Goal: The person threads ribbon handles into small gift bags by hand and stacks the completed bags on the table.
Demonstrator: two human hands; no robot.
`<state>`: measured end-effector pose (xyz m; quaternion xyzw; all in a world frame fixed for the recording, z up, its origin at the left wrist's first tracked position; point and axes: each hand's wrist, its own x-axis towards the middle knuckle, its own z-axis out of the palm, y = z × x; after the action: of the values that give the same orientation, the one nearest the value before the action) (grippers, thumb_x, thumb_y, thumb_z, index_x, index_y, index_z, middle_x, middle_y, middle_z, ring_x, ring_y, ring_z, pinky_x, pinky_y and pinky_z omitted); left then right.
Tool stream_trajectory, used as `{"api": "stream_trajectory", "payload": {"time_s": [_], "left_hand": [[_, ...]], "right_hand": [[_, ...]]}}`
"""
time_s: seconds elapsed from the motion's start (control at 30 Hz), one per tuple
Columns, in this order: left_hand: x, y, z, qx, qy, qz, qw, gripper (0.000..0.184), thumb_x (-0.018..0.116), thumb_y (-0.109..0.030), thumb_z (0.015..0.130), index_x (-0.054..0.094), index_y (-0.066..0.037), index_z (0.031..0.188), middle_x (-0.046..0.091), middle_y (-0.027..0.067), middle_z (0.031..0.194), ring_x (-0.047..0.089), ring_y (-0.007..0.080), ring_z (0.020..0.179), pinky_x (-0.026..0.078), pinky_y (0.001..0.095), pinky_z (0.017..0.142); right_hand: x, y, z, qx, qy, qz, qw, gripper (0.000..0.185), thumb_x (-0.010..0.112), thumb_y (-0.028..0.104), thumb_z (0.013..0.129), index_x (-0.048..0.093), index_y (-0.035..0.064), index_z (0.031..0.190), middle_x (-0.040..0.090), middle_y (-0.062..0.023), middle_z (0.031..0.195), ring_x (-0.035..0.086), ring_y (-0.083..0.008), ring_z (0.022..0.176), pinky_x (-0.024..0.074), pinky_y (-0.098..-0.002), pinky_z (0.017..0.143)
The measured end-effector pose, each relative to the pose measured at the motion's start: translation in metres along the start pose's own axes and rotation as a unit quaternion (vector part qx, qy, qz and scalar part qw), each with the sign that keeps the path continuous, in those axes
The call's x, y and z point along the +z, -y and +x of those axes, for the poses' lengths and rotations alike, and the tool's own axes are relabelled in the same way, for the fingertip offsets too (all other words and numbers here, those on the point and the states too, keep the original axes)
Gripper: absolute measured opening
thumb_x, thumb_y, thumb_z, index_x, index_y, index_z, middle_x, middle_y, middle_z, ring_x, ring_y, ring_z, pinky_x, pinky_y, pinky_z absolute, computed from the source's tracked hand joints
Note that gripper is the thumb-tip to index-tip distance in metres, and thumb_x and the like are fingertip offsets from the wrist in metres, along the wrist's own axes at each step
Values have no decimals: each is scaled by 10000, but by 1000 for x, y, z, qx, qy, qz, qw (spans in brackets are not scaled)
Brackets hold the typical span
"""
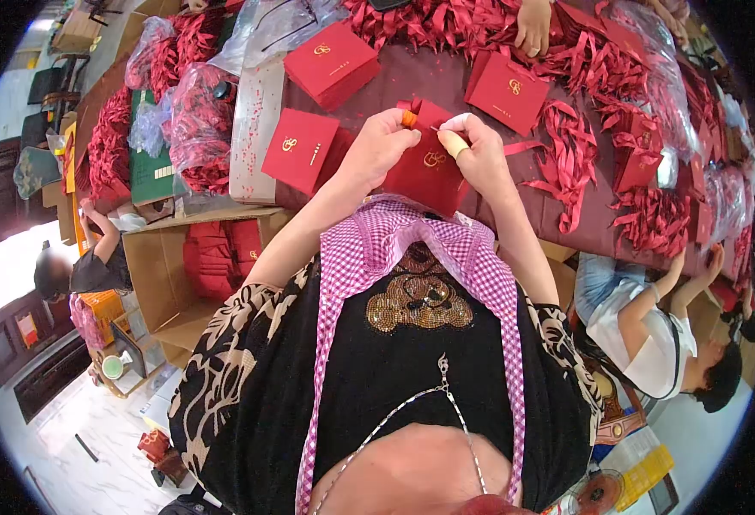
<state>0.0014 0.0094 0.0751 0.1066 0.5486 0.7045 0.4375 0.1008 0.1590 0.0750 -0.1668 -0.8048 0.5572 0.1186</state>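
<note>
Both hands meet at the top edge of a red bag [424, 178] with a gold logo, held close to the checked apron. My left hand [383, 146] is closed on the bag's upper left, with an orange band on one finger. At the upper right, my right hand [479, 153] pinches something small and pale by the bag's edge; a pale yellow cover sits on one finger. Stacked red bags lie to the left [302, 148], behind [330, 64] and at the right [508, 90].
Red ribbons [566, 163] lie right of the hands. An open cardboard box [161, 266] holding red bags stands at the lower left. Co-workers sit at both sides, and another person's hand [533, 27] is across the table [394, 84].
</note>
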Motion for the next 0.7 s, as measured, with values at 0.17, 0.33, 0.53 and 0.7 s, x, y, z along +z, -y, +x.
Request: {"api": "stream_trajectory", "payload": {"time_s": [0.17, 0.33, 0.53, 0.7], "left_hand": [[4, 8, 1, 46, -28, 68, 996, 176, 532, 7, 808, 593, 27, 971, 624, 31, 809, 547, 70, 689, 440, 218, 609], [4, 5, -1, 83, -49, 149, 984, 171, 539, -14, 800, 585, 42, 955, 611, 24, 770, 517, 60, 658, 416, 226, 580], [1, 15, 3, 110, -60, 281, 951, 205, 527, 6, 812, 585, 26, 1007, 631, 18, 855, 547, 52, 749, 445, 220, 658], [18, 7, -5, 256, -115, 410, 868, 163, 544, -32, 728, 564, 12, 883, 598, 216, 810, 559, 393, 792, 450, 450, 687]], "right_hand": [[-3, 18, 2, -8, -2, -89, 996, 114, 639, 95, 791, 616, 2, 852, 645, -134, 761, 626, -223, 705, 477, -316, 640], [-3, 23, 5, -9, 7, -116, 993, 128, 635, 111, 779, 622, 0, 840, 644, -149, 721, 636, -266, 681, 479, -340, 625], [-3, 24, 7, -88, 6, -190, 978, 91, 615, 93, 758, 600, 7, 785, 630, -157, 693, 625, -309, 674, 478, -388, 632], [1, 25, 9, -158, 12, -321, 934, 109, 559, 126, 770, 516, 27, 758, 600, -152, 666, 587, -311, 677, 392, -426, 671]]}}
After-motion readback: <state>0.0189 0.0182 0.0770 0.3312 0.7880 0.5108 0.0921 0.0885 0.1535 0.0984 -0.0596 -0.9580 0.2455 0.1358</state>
